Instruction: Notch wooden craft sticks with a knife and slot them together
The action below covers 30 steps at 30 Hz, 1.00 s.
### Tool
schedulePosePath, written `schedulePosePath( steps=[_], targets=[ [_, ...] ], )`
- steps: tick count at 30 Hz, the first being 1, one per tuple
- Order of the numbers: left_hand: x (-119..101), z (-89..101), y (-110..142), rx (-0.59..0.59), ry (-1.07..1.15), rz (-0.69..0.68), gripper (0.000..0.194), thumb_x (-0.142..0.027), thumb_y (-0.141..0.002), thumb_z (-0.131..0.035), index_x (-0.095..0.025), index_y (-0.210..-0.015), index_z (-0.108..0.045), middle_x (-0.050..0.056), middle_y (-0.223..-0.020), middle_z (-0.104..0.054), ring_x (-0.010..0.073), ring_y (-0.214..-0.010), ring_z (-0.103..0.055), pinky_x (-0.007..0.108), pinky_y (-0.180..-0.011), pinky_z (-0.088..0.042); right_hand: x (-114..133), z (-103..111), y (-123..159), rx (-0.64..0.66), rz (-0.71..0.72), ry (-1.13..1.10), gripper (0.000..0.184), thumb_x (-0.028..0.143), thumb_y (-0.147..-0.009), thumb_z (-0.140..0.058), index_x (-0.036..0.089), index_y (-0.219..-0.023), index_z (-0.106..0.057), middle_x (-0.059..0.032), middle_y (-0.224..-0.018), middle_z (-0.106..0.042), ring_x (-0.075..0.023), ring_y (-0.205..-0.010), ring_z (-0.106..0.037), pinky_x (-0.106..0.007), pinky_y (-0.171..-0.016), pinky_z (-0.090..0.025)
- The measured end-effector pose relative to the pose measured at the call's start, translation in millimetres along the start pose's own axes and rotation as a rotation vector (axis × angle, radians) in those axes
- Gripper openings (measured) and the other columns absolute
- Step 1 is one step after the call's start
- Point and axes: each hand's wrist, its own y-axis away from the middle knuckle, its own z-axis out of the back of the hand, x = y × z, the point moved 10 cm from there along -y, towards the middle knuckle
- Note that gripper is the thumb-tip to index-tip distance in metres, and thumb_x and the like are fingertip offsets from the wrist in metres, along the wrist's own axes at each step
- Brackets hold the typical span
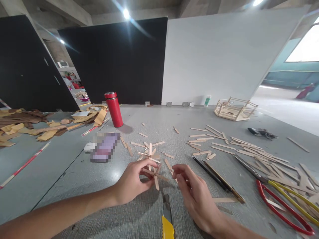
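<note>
Clamps a pale, star-like stick model (pixel 150 155) in the left hand (pixel 134 180) (spiky, round-ended, jutting several ways). Pinches the right hand (pixel 195 192) together; cannot tell if around anything.

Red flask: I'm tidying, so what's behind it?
Behind the red flask, grey tabletop runs back to a black panel. The flask covers part of both; anything hidden there can't be seen.

A red cylindrical metal-lidded flask (pixel 115 112) stands upright before a large matte black panel (pixel 117 63), near a flat purple pixelated rectangle (pixel 106 147) with a small rounded white object (pixel 89 147) beside it. Brown and tan irregular flat scraps (pixel 53 132) lie heaped at far left, while a small white-and-green bottle (pixel 207 101) stands by the tall plain white panel (pixel 211 56).
</note>
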Motion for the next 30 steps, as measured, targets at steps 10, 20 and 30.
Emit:
schedulePosePath(
  steps=[10, 20, 30],
  targets=[
    [-7.4, 10.6, -1.5, -0.079, -0.314, -0.125, 0.035, -0.024, -0.082, -0.079, -0.023, -0.115, -0.066, 0.005, -0.113, -0.075, 0.0185, -0.087, -0.071, 0.033, -0.081, -0.059, 0.1, 2.3, 2.4, -0.013, -0.019, 0.010, 0.022, 0.036, -0.111, -0.030, 0.023, -0.116, -0.048, 0.0028, -0.077, -0.055, -0.0147, -0.060, -0.046, -0.027, -0.059, -0.037],
    [-32.4, 22.8, 3.9, -0.118, -0.442, -0.157, 0.028, -0.037, -0.089, -0.070, -0.023, -0.113, -0.066, 0.005, -0.114, -0.075, 0.0204, -0.089, -0.070, 0.031, -0.073, -0.057, 6.1, -4.8, 2.6, 0.042, -0.012, 0.051, 0.025, 0.034, -0.110, -0.032, 0.021, -0.110, -0.053, 0.0104, -0.060, -0.030, -0.0133, -0.050, -0.029, -0.027, -0.052, -0.025],
    [-32.3, 75.8, -14.4, -0.309, -0.395, -0.016, 0.029, -0.040, -0.098, -0.053, -0.019, -0.109, -0.071, 0.008, -0.098, -0.078, 0.0210, -0.075, -0.074, 0.028, -0.063, -0.055, 9.8, -8.3, 0.5, 0.078, 0.010, 0.101, 0.029, 0.030, -0.107, -0.034, 0.019, -0.102, -0.060, 0.0084, -0.059, -0.037, -0.0126, -0.049, -0.034, -0.026, -0.052, -0.029]
  ],
)
